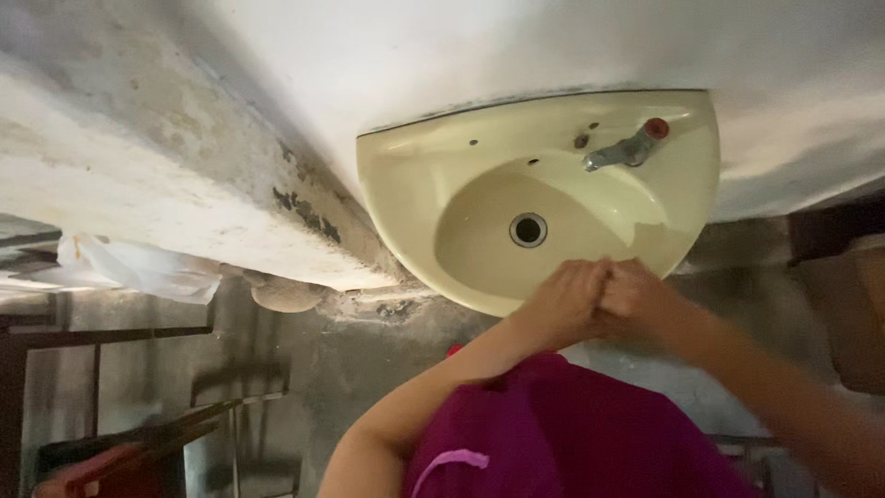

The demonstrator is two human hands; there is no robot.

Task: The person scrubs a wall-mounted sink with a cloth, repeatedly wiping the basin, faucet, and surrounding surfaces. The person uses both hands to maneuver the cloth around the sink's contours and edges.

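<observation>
Hands pressed together, left hand (pixel 564 297) and right hand (pixel 636 293) curled closed around each other and holding nothing, hover at the near rim of the yellow basin (pixel 406 184) right of frame centre (tap (pixel 627 149) apparently dry), so drips could miss onto the floor

A pale yellow wall-mounted sink (pixel 406 175) bears a metal tap (pixel 619 153) with a red knob; its basin holds only the round drain (pixel 528 230).
</observation>
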